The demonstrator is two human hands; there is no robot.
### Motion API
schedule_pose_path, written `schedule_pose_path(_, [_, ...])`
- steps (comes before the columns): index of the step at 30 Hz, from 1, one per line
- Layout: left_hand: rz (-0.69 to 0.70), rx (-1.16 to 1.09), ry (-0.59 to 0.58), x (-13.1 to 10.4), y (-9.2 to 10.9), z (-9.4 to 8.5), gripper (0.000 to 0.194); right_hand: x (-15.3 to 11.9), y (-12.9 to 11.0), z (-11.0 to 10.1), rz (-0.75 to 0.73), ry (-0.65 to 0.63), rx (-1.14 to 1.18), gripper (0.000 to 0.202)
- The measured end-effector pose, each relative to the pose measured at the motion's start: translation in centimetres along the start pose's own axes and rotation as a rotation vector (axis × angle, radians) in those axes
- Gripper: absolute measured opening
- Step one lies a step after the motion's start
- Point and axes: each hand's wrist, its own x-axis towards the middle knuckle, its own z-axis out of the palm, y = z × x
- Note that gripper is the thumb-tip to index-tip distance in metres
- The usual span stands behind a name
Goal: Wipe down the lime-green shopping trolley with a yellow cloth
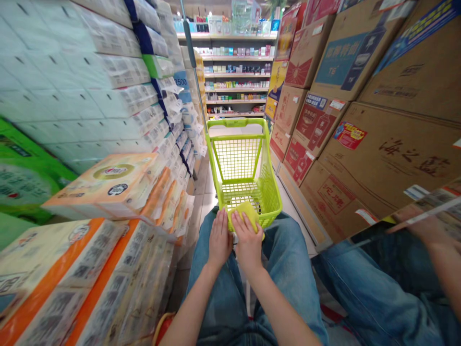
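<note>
A lime-green plastic shopping basket [271, 168] with a grid of openings stands between my knees, its near rim close to me. My right hand [248, 238] presses a yellow cloth [248, 210] against the near rim, fingers curved over it. Beside it, my left hand [220, 239] lies along the rim's near left corner with its fingers stretched out and together. The left thumb side almost meets the right hand. Part of the near rim is hidden under the cloth and hands.
Tissue packs [104, 185] are stacked high on the left. Cardboard cartons [403, 158] form a wall on the right, above a reflective panel [389, 278] mirroring jeans and an arm. A thin pole [188, 41] rises by the basket's far left. Stocked shelves [237, 73] stand ahead.
</note>
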Motion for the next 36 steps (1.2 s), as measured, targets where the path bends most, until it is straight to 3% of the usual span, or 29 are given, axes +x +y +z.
schedule_pose_path(3, [-0.001,-0.003,-0.009,0.0,-0.1,-0.1,0.075,-0.2,-0.7,0.4,-0.069,-0.015,0.025,0.063])
schedule_pose_path(7, [0.007,0.003,-0.007,0.0,0.0,-0.1,0.077,-0.7,4.1,-0.8,-0.121,0.024,-0.026,0.074])
schedule_pose_path(10, [0.001,0.006,-0.007,0.1,0.1,0.0,0.079,-0.6,8.5,-2.3,0.033,0.13,-0.104,0.084])
schedule_pose_path(13, [-0.005,-0.001,-0.001,0.2,0.3,0.1,0.079,-0.4,10.0,-2.9,0.177,0.19,-0.127,0.086])
schedule_pose_path(16, [-0.011,0.004,0.017,0.2,0.4,0.1,0.078,-0.5,7.4,-2.0,0.204,0.182,-0.101,0.085])
schedule_pose_path(21, [0.002,0.03,-0.003,0.0,0.1,0.1,0.076,-0.6,0.1,0.8,0.005,0.077,-0.01,0.072])
schedule_pose_path(24, [0.006,0.031,-0.025,0.0,0.0,-0.2,0.076,-0.6,-1.0,1.1,-0.076,0.048,0.038,0.066])
schedule_pose_path(28, [0.001,0.022,-0.025,0.0,0.2,-0.4,0.079,-1.0,3.0,-0.4,-0.119,0.037,0.026,0.071])
schedule_pose_path(33, [-0.011,0.027,-0.015,0.1,0.4,-0.2,0.08,-0.8,10.0,-3.1,0.083,0.152,-0.08,0.077])
schedule_pose_path(36, [-0.017,0.023,-0.011,0.2,0.5,-0.2,0.08,-0.7,10.5,-3.5,0.183,0.175,-0.131,0.079])
